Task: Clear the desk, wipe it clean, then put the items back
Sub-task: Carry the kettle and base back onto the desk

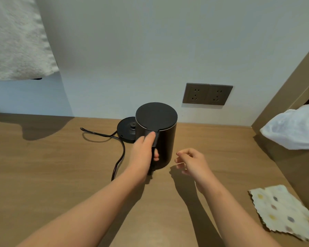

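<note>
Black kettle (pixel 159 129) hides part of its base (pixel 126 129) from us, our left hand (pixel 144 152) gripping the mostly covered handle (pixel 156 139), right hand (pixel 191 161) loosely curled, empty, over the bench (pixel 61 166).

A single wide-angle view is taken from the person's head, tilted forward and down across the brown wood-grain desk (pixel 52 175), which is seen from near; the pale plain wall (pixel 132 50) behind it is faced almost squarely

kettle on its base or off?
Off. The base lies bare beside the kettle, its centre connector exposed; the left hand grips the kettle.
</note>
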`<state>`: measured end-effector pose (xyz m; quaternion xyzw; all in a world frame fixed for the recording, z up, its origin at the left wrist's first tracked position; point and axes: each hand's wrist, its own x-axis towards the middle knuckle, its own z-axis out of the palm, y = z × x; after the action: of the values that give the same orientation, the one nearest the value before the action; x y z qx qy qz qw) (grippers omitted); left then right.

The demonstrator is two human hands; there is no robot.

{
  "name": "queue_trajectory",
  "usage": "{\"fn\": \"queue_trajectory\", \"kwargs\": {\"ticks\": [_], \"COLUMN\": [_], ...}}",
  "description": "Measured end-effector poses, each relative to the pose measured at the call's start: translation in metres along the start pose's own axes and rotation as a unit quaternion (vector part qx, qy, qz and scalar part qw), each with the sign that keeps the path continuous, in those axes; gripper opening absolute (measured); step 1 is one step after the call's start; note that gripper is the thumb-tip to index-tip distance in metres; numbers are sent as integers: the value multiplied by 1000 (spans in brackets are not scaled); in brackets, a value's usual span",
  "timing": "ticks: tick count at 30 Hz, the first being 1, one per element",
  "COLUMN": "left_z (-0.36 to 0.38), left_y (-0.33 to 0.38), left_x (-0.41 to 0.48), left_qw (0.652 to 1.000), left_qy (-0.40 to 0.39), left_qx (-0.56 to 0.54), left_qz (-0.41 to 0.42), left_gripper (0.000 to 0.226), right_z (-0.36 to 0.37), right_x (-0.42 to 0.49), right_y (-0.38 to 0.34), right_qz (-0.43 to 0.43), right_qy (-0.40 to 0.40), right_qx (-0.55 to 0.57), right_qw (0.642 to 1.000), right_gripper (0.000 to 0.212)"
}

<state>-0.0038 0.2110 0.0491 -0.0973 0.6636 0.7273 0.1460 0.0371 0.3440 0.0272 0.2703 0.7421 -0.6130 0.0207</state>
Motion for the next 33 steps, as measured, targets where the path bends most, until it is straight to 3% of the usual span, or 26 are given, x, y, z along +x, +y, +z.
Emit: {"fn": "queue_trajectory", "kwargs": {"ticks": [4, 12, 20, 23, 27, 30, 33], "left_z": [-29, -75, -108, -115, -124, -127, -124], "left_y": [13, 56, 75, 79, 85, 88, 93], "left_x": [6, 10, 42, 55, 70, 77, 81], "left_qw": [993, 978, 966, 962, 957, 956, 957], "left_qy": [96, 147, 210, 223, 238, 242, 232], "left_qx": [-3, 22, 17, -20, -33, -20, -49], "left_qz": [65, 144, 149, 155, 162, 165, 168], "left_gripper": [35, 33, 32, 31, 31, 34, 34], "right_z": [6, 37, 74, 91, 113, 125, 126], "right_x": [2, 24, 64, 86, 110, 123, 126], "right_y": [2, 2, 0, -9, -22, -19, -10], "right_qz": [-2, -27, -62, -120, -215, -204, -209], "right_qy": [-8, -16, -64, -104, -153, -195, -183], "right_qx": [-9, -42, -207, -281, -450, -505, -551], "right_qw": [1000, 999, 974, 947, 853, 816, 787], "right_gripper": [17, 16, 15, 22, 48, 56, 56]}}
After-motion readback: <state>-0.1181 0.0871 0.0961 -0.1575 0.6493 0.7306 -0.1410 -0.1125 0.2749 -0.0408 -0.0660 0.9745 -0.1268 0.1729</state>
